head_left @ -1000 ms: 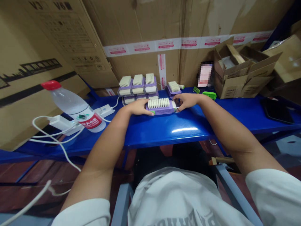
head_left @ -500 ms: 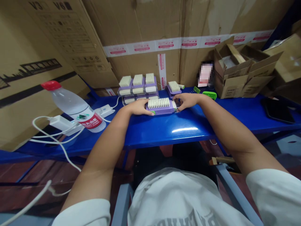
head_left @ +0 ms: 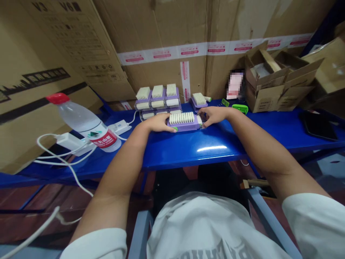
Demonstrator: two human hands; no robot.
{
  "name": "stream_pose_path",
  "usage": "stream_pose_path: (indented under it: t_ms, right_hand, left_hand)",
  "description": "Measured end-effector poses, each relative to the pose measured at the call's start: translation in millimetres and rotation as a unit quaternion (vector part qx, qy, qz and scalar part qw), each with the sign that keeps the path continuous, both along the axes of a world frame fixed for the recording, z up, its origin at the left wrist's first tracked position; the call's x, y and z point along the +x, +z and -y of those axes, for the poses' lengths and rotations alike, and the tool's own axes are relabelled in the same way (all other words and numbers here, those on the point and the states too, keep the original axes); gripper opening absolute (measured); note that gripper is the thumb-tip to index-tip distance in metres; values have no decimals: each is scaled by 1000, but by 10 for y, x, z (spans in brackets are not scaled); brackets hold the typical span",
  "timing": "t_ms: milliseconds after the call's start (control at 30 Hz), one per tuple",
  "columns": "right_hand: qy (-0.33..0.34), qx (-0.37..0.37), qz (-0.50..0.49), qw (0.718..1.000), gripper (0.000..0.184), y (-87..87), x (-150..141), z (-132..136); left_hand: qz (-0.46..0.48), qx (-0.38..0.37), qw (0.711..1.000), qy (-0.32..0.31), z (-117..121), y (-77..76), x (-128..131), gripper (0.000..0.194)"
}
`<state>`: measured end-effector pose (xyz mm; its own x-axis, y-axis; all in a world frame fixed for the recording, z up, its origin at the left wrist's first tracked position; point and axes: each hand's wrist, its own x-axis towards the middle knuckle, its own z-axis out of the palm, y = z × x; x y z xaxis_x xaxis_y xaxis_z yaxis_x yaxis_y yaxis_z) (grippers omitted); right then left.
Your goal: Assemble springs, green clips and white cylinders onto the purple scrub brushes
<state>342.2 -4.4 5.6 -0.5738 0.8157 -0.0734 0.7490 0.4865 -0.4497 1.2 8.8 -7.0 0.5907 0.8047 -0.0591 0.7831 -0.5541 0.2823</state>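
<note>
A purple tray (head_left: 184,126) filled with a row of cream-white pieces lies on the blue shelf (head_left: 188,144). My left hand (head_left: 159,122) grips its left end, fingers curled against it. At the tray's right end my right hand (head_left: 214,115) pinches a small white piece. Behind them stand three more purple trays (head_left: 158,96) with white pieces on a clear holder, and a single one (head_left: 199,99) lies to their right.
A water bottle (head_left: 83,122) with a red cap lies tilted at the left beside white chargers and cables (head_left: 67,142). Green parts (head_left: 239,108) and open cardboard boxes (head_left: 272,82) sit at the right, a dark phone (head_left: 318,126) further right. Large cartons wall the back.
Nothing has visibly changed apart from a slight shift of the camera; both hands stay on the purple tray.
</note>
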Motion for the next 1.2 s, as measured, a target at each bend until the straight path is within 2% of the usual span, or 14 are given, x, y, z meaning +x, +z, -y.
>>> stream_pose_path:
  t_ms: [333, 567, 800, 967, 1200]
  right_hand:
    - [4, 3, 0, 1000, 79, -23, 6, -19]
    - [8, 8, 1, 1000, 90, -18, 86, -45]
    - [-16, -11, 21, 1000, 84, 7, 97, -31]
    - [-8, -4, 20, 1000, 79, 16, 75, -21]
    - [-15, -8, 19, 1000, 79, 13, 65, -8]
  left_hand:
    - [1, 0, 1000, 5, 20, 12, 3, 98]
    - [-1, 0, 1000, 3, 12, 7, 3, 100]
    - [-10, 3, 1000, 5, 14, 13, 4, 100]
    - [1, 0, 1000, -2, 16, 12, 2, 99]
    - [5, 1, 1000, -2, 6, -3, -9, 97]
